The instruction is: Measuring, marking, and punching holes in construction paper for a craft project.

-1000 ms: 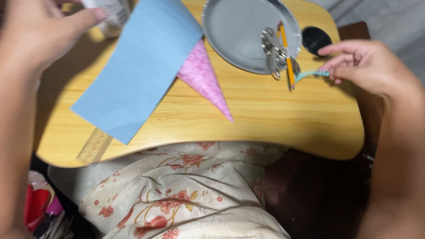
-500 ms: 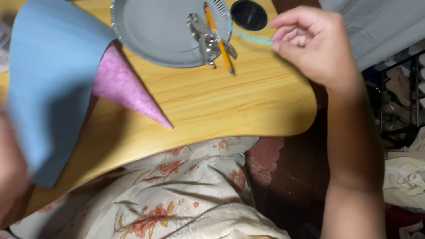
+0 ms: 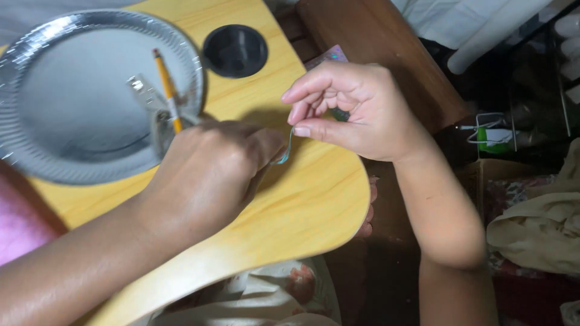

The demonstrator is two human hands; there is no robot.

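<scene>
A thin teal string [image 3: 286, 151] stretches between my two hands above the right part of a yellow wooden lap table [image 3: 302, 205]. My right hand [image 3: 356, 108] pinches its upper end between thumb and fingers. My left hand [image 3: 211, 172] is closed around the lower end, knuckles up, just right of a silver paper plate [image 3: 60, 121]. On the plate lie a yellow pencil [image 3: 166, 87] and a metal tool [image 3: 154, 111], partly hidden behind my left hand.
A round black cup holder [image 3: 235, 51] is sunk in the table's far corner. A pink paper piece [image 3: 21, 226] shows at the left edge. A brown wooden surface [image 3: 374, 48] and cluttered cloth [image 3: 538, 223] lie to the right. Floral fabric [image 3: 284, 296] lies below the table.
The view swung right and closer. My left hand came in from the left edge to meet the right hand at the string. The blue sheet and most of the pink cone left view.
</scene>
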